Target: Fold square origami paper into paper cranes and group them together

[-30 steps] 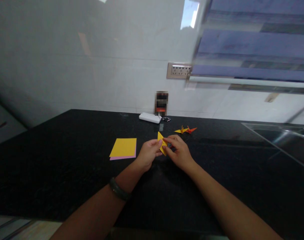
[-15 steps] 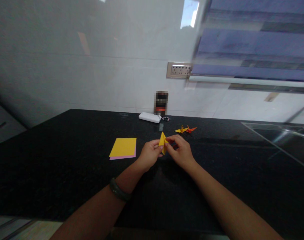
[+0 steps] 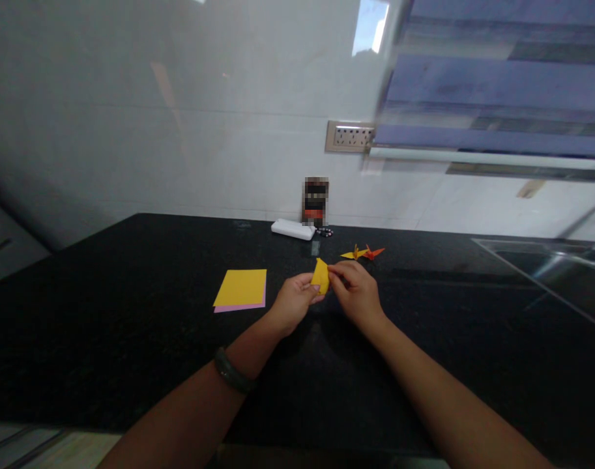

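A small piece of folded yellow paper (image 3: 319,277) is held up between my hands over the dark counter. My left hand (image 3: 295,299) pinches it from the left, thumb across its lower front. From the other side, the thumb and fingertips of my right hand (image 3: 354,288) are closed on its right edge. Behind my right hand, a yellow paper crane (image 3: 354,253) and an orange paper crane (image 3: 374,253) sit side by side. Left of my left hand lies a yellow paper square (image 3: 242,287) with a pink sheet (image 3: 238,307) showing beneath it.
On the black countertop (image 3: 145,280), a white oblong case (image 3: 292,228) lies near the wall beside a beaded string (image 3: 325,232). A blurred dark box (image 3: 315,200) stands behind. The sink (image 3: 546,267) is at the right, below a wall socket (image 3: 353,136) and blue blind (image 3: 473,98).
The folded yellow paper has gone from a narrow pointed kite shape to a wider one with its right side pulled out. My right hand has shifted slightly right; my left stays put.
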{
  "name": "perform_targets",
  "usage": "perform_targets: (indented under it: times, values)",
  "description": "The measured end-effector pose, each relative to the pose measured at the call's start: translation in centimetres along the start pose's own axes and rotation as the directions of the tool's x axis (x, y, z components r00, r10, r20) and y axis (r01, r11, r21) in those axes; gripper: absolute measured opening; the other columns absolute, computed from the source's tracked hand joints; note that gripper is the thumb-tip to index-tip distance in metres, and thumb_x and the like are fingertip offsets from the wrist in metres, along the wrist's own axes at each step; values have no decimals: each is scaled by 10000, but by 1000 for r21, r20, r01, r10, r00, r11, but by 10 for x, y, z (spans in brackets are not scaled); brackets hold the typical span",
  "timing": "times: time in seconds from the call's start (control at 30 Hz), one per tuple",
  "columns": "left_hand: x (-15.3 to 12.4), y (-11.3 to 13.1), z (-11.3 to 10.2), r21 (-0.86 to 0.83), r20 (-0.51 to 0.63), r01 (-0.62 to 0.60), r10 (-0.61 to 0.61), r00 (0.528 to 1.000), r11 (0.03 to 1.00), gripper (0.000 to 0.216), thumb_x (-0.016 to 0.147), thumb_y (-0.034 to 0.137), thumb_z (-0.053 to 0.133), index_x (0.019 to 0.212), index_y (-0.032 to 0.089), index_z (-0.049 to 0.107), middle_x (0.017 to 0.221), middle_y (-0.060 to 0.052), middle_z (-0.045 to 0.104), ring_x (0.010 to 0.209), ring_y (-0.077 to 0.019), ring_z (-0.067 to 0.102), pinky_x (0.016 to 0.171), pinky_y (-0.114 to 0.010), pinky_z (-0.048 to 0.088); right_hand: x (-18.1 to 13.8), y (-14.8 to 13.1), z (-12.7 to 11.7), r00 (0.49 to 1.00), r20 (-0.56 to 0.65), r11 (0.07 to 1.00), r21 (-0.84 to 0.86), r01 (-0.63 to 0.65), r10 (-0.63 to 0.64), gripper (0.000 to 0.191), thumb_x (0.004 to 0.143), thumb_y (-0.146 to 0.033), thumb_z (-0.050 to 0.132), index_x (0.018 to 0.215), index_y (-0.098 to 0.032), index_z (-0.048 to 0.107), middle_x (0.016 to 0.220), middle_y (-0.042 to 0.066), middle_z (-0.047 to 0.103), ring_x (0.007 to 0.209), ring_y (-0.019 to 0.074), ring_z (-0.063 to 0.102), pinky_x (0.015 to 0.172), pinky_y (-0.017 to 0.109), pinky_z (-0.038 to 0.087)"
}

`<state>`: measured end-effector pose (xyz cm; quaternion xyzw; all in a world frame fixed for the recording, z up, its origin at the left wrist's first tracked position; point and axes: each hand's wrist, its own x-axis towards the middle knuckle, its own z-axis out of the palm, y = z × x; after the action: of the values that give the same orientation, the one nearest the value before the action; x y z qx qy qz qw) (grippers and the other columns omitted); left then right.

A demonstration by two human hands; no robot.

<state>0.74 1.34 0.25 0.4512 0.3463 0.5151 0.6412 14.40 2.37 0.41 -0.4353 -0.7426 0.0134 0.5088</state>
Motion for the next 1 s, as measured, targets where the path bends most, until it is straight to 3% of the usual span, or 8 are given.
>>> perform_targets:
  times: [0.23,0.43,0.6,0.77,0.87,1.0]
  values:
    - [0,-2,-2,-60,59,10,-6,998,998,299,661,249,634,938,137,637,918,-75,629,860,-159,564,771,-289,439,-1,0,-1,997,28,993,-89,77,-75,190,770,-190,499,910,-207,626,860,70,578,803,181,556,708,312,480]
    - [-1,-1,-1,-68,84,19,-13,996,998,287,685,270,616,943,146,634,952,-80,621,890,-161,554,794,-292,430,0,-4,-3,996,38,989,-116,88,-84,144,764,-175,497,843,-198,615,843,74,558,800,185,531,695,313,463]
    - [0,-3,-1,119,75,-54,45,996,991,272,698,215,574,954,150,637,906,-52,634,823,-150,561,767,-277,426,1,-6,-2,999,12,996,-86,41,-40,83,751,-156,490,738,-198,561,810,62,539,800,186,521,711,322,447]
    - [1,-2,-4,366,73,-173,157,985,914,299,696,129,524,968,167,644,810,-17,637,719,-127,531,690,-232,403,1,-4,1,996,19,997,4,-82,82,46,727,-155,500,702,-193,510,749,36,518,717,167,512,632,291,441]
    - [1,-2,-2,322,67,-156,142,988,934,321,682,113,535,981,169,636,823,-18,641,720,-125,533,671,-226,402,1,-1,2,992,41,992,40,-119,117,50,728,-147,496,705,-191,504,719,24,510,682,158,500,620,288,428]
    - [0,-1,1,128,-37,-2,7,999,992,314,659,117,574,965,162,630,781,-23,635,690,-120,547,656,-246,431,2,0,1,994,61,992,81,-99,94,74,730,-129,492,696,-194,489,729,24,498,719,165,489,657,306,422]
